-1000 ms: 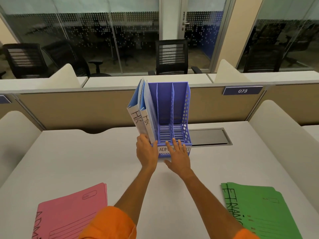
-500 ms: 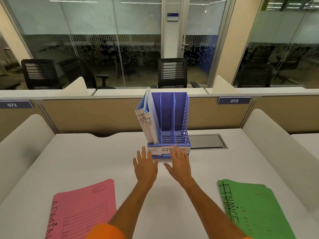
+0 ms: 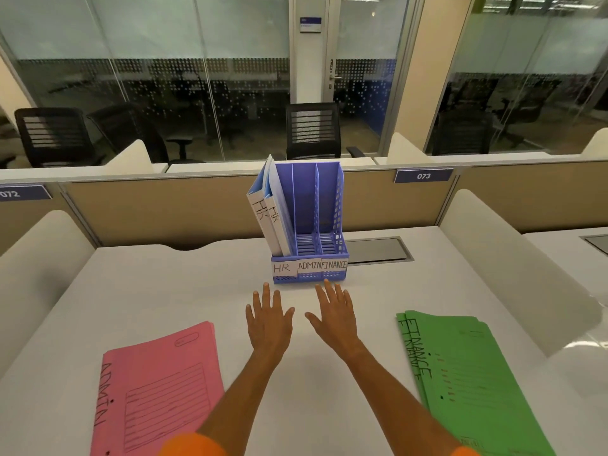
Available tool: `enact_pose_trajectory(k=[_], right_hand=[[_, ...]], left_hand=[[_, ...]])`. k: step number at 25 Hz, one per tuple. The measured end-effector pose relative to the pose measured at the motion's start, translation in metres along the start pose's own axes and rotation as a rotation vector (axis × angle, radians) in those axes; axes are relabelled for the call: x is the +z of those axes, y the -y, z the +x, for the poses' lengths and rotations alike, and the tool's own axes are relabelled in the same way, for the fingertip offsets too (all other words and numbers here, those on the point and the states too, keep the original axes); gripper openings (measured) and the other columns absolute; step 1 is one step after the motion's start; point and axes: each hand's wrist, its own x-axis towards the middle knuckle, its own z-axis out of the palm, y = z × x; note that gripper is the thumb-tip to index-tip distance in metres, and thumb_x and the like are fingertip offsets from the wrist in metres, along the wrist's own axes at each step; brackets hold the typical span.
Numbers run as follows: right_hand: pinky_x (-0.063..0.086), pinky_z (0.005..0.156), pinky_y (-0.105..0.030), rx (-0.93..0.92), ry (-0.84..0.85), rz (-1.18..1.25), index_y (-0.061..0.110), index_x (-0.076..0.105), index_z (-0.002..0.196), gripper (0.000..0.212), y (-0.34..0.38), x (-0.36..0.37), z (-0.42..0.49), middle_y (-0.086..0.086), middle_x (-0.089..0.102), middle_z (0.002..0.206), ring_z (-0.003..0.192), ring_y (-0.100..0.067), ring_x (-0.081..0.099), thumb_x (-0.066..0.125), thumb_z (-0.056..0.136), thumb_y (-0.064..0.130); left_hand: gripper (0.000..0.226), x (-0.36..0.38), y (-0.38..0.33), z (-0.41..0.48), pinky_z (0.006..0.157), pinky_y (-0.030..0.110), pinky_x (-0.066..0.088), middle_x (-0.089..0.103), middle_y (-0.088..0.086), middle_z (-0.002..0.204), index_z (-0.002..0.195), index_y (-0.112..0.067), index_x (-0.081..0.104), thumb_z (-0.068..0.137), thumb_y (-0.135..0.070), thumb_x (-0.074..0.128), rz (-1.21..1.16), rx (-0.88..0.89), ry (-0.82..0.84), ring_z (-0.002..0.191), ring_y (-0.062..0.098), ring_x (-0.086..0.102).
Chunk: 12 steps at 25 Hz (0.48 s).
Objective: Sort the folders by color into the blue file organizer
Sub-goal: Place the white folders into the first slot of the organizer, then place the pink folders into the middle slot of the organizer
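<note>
The blue file organizer (image 3: 329, 225) stands at the middle back of the desk, its front labelled HR, ADMIN and FINANCE. Two blue folders (image 3: 268, 210) marked HR lean in its left slot; the other two slots hold nothing. Pink folders (image 3: 158, 386) marked ADMIN lie flat at the front left. Green folders (image 3: 467, 380) marked FINANCE lie flat at the front right. My left hand (image 3: 269, 320) and my right hand (image 3: 334, 314) hover side by side just in front of the organizer, fingers straight and spread, holding nothing.
The white desk (image 3: 394, 291) has rounded cream side dividers (image 3: 513, 268) on both sides and a tan partition behind. A grey cable hatch (image 3: 378, 250) sits flush right of the organizer. Black office chairs stand beyond the partition.
Both hands have drawn back from the organizer toward me. My left hand has let go of the blue HR folders, which now lean in the left slot.
</note>
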Motion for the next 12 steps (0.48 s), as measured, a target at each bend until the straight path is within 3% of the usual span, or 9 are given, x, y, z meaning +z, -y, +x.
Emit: enact_pose_trajectory(k=[3,8,12], right_hand=[[0.024,0.111,-0.052,0.025,0.0,-0.006,0.016,0.046,0.141,0.075,-0.016,-0.007,-0.012,-0.012,0.041,0.149,0.137,-0.035,0.038,0.052,0.083,0.063],[0.012,0.118,-0.048,0.096,-0.03,-0.029,0.015,0.032,0.148,0.071,-0.066,-0.025,-0.038,-0.012,0.024,0.157,0.146,-0.034,0.017,0.052,0.092,0.052],[0.014,0.117,-0.049,0.188,-0.037,-0.039,0.014,0.032,0.149,0.071,-0.119,-0.035,-0.062,-0.013,0.023,0.157,0.145,-0.036,0.017,0.053,0.092,0.05]], left_hand=[[0.068,0.006,-0.015,-0.008,0.122,0.048,0.002,-0.002,0.002,0.165,0.156,-0.024,0.014,0.099,-0.059,0.026,-0.01,0.029,0.025,0.152,0.026,-0.002],[0.069,0.022,-0.054,-0.022,0.123,0.048,0.003,-0.003,0.002,0.165,0.156,-0.025,0.012,0.098,-0.06,0.024,-0.009,0.095,0.086,0.152,0.026,-0.003],[0.068,0.04,-0.097,-0.037,0.123,0.048,0.002,-0.006,0.003,0.165,0.156,-0.025,0.011,0.099,-0.059,0.024,-0.016,0.196,0.13,0.152,0.026,-0.005]])
